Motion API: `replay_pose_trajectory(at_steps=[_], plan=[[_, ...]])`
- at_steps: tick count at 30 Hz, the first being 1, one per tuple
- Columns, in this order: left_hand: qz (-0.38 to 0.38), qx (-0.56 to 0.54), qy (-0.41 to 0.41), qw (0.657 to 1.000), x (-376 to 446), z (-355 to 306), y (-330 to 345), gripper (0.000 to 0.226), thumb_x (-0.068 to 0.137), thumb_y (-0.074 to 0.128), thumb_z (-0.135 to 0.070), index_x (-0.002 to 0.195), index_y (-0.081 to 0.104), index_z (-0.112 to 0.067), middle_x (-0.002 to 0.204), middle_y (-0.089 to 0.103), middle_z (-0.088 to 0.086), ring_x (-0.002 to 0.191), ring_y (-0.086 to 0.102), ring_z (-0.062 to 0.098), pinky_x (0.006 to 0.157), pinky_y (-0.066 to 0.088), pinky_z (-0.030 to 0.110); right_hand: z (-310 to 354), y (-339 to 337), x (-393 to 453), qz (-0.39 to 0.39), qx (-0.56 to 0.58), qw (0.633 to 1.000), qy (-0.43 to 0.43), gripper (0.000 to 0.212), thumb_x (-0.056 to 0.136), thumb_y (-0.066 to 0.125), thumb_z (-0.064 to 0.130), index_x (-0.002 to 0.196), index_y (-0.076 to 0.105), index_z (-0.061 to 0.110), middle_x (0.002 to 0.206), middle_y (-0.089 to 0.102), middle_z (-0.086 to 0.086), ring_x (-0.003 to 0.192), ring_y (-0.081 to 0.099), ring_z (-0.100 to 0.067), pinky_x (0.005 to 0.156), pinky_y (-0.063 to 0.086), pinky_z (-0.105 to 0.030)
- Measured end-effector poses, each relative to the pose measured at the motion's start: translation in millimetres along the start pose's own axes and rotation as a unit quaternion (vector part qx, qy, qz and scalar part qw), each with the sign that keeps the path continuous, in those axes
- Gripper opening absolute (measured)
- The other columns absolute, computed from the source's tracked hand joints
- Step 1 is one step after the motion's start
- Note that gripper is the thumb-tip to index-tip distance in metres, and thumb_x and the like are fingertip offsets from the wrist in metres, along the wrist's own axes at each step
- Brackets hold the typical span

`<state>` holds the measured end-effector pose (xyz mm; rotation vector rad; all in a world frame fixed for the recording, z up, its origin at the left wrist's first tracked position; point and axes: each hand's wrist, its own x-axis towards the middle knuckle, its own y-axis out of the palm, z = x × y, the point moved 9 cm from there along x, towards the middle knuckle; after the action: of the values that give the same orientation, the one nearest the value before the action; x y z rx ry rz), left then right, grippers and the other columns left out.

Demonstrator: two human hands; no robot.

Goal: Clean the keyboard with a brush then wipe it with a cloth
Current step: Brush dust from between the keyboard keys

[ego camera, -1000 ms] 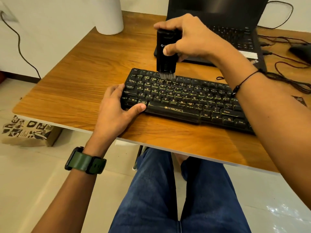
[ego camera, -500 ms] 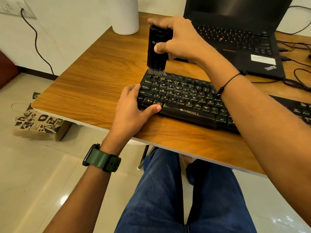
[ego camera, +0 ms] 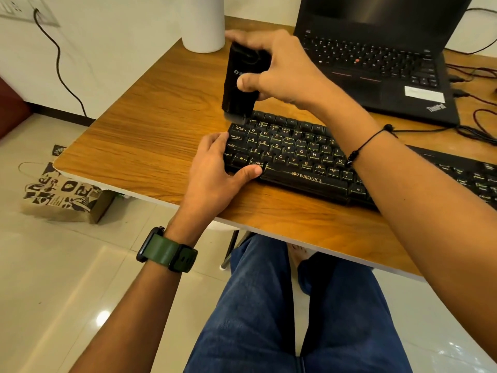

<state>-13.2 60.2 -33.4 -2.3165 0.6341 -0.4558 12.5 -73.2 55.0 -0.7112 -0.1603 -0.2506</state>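
Note:
A black keyboard (ego camera: 293, 154) with yellow lettering lies on the wooden table (ego camera: 150, 135). My right hand (ego camera: 279, 68) grips a black block-shaped brush (ego camera: 242, 84) upright, thumb across its front. The bristles touch the keyboard's far left corner. My left hand (ego camera: 215, 168) holds the keyboard's left end, thumb pressed on the front edge near the Alt key and fingers against the side. My right forearm crosses over the right half of the keys. No cloth is in view.
An open black laptop (ego camera: 376, 63) sits behind the keyboard, with cables (ego camera: 478, 109) trailing at the right. A white cylindrical pot (ego camera: 203, 25) stands at the table's back left. A printed paper bag (ego camera: 61, 195) lies on the tiled floor at left.
The brush has swept left along the top row to the keyboard's far left corner. My left hand has kept its hold on the left end. The camera has shifted to the left.

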Motion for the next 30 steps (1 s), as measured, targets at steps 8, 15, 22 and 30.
replay_pose_trajectory(at_steps=[8,15,22,30], plan=[[0.0,-0.001,-0.001,1.0,-0.6,0.8,1.3,0.082,0.076,0.069,-0.04,0.142,0.031,-0.009,0.139,0.037,0.002,0.126,0.037,0.013,0.091,0.026,0.008,7.1,-8.4,0.8,0.115,-0.147,0.982,0.029,0.063,0.082,0.063,0.004,0.139,0.041,0.022,0.142,0.042,-0.004,0.111,0.054,-0.029,0.068,0.058,-0.033],[-0.004,0.008,0.005,1.0,0.3,1.2,1.5,0.082,0.075,0.068,-0.042,0.141,0.033,-0.01,0.139,0.038,0.002,0.126,0.037,0.013,0.089,0.025,0.008,16.4,-7.0,3.7,0.054,-0.1,0.993,0.014,0.066,0.083,0.063,0.007,0.141,0.038,0.024,0.137,0.045,-0.001,0.108,0.054,-0.019,0.07,0.058,-0.028],[-0.003,0.006,0.004,1.0,0.7,0.7,2.1,0.081,0.075,0.069,-0.042,0.141,0.034,-0.01,0.138,0.039,0.002,0.125,0.038,0.013,0.088,0.026,0.008,-2.3,-16.7,-12.5,0.085,-0.107,0.99,0.044,0.065,0.082,0.063,0.004,0.139,0.041,0.024,0.14,0.043,0.0,0.11,0.054,-0.022,0.072,0.059,-0.033],[-0.007,0.007,0.006,1.0,0.2,0.1,2.2,0.081,0.075,0.068,-0.042,0.141,0.034,-0.01,0.138,0.039,0.002,0.125,0.037,0.012,0.088,0.025,0.008,-0.3,-39.7,-17.1,0.056,-0.103,0.992,0.042,0.063,0.084,0.063,0.007,0.14,0.04,0.025,0.133,0.046,0.0,0.105,0.053,-0.017,0.065,0.058,-0.024]])
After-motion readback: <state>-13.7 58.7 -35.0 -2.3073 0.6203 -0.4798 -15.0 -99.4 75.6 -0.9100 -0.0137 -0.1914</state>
